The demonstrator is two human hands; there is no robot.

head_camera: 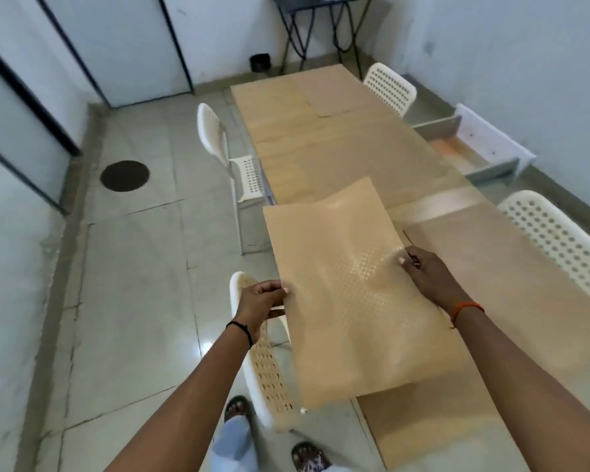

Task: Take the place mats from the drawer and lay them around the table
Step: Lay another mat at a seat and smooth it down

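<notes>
Both hands' fingers, left (264, 299) and right (426, 272), pinching opposite edges of a tan, dimpled, flexing place mat (348, 294)

Both arms reach forward, the left hand (264, 301) and right hand (426, 275) pinching with curled fingers.

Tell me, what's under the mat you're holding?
Under the mat I see a white chair with holes, its seat mostly covered, and the table edge. The rest is hidden.
</notes>
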